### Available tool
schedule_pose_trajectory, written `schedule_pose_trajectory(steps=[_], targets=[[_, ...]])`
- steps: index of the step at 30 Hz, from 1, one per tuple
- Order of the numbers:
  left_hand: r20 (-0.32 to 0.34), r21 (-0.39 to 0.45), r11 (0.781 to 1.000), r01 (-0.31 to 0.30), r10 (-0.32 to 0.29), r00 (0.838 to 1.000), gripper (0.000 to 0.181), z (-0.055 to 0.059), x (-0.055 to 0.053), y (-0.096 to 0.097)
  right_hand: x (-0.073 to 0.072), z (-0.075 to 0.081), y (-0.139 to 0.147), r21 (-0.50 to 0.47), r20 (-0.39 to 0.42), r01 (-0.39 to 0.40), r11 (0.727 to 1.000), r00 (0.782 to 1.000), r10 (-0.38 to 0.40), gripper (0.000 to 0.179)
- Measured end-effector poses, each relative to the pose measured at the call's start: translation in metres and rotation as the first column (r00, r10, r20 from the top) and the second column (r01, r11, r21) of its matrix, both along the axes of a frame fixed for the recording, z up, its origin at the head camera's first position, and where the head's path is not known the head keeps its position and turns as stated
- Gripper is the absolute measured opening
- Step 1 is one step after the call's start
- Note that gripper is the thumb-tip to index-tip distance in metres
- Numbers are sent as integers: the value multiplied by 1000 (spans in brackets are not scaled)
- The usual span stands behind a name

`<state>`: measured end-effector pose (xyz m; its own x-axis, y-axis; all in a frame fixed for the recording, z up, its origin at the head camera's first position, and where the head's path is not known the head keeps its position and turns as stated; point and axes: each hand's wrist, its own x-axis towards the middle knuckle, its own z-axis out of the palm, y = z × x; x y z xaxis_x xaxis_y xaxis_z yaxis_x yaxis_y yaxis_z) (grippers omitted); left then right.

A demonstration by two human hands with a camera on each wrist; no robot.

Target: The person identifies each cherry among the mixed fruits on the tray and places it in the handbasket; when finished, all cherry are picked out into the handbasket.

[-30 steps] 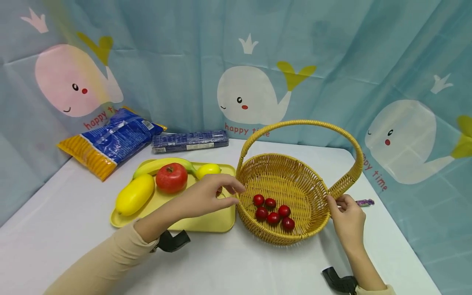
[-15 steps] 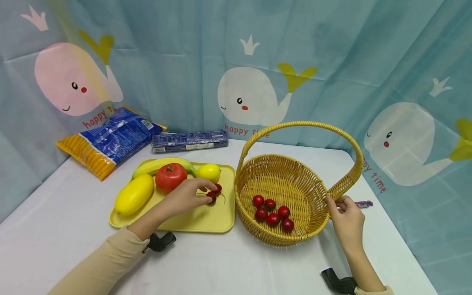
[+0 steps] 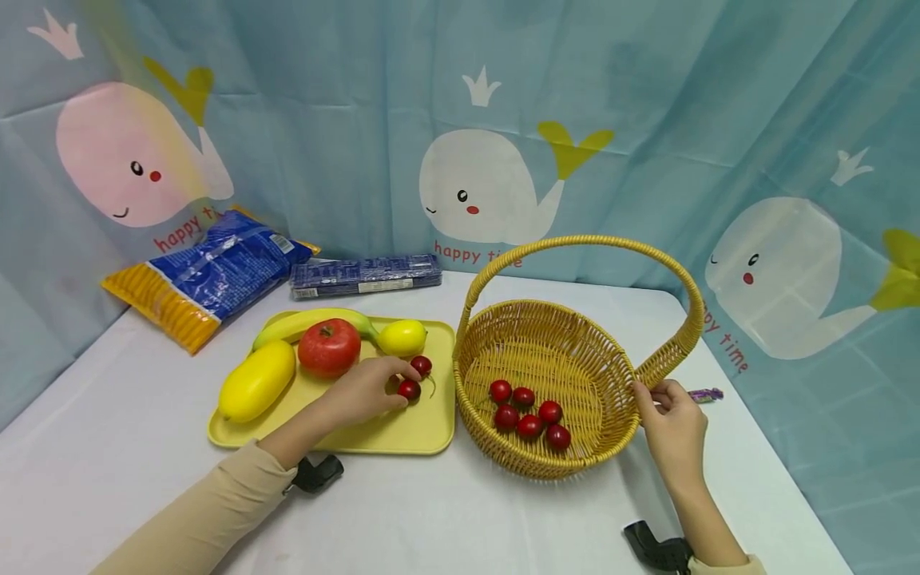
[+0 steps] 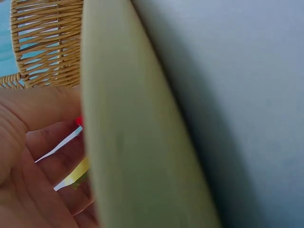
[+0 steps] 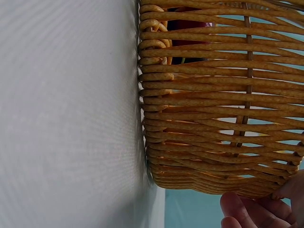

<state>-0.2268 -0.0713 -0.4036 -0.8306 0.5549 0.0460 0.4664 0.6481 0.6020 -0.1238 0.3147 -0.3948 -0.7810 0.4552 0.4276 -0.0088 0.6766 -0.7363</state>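
Observation:
In the head view my left hand [image 3: 366, 391] is over the yellow tray [image 3: 345, 439], its thumb and forefinger curled about a cherry [image 3: 409, 390]. A second cherry [image 3: 421, 366] with a stem lies just beyond. Also on the tray are a red apple [image 3: 329, 348], a lemon [image 3: 402, 338], a banana [image 3: 302, 323] and a larger yellow oval fruit [image 3: 257, 382]. My right hand [image 3: 676, 431] pinches the rim of the wicker basket [image 3: 604, 359] by the handle's base. Several cherries [image 3: 530, 426] lie inside. The tray's edge [image 4: 133, 118] hides the left fingertips in the left wrist view.
Behind the tray lie a blue and orange snack bag [image 3: 223, 267] and a flat dark-blue package [image 3: 366, 276]. A small purple wrapped item [image 3: 706, 395] is right of the basket. The basket's tall handle [image 3: 589, 239] arches up before the whale-print curtain [image 3: 359, 160].
My left hand has moved back left from the basket's rim to the tray, and its fingers have closed in about a cherry. The right hand keeps its hold on the basket.

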Motion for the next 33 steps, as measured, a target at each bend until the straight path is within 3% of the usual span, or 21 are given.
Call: schedule_pose_trajectory(steps=[8,14,24,33], targets=[[8,7,1000,0,0,1000,30,5,4,2,-2,-1,-1,6,-6,-8,1000,1000,8,22],[-34,74,997,17,-14,999,29,19,12,2,-4,1,-1,15,-4,-2,1000,1000,2,22],[-132,133,982,131,-113,985,32,50,30,17,-3,1,0,24,-1,1,1000,1000,-1,23],[-190,153,958,243,-213,958,32,74,41,47,-1,1,0,17,-2,4,1000,1000,-4,22]])
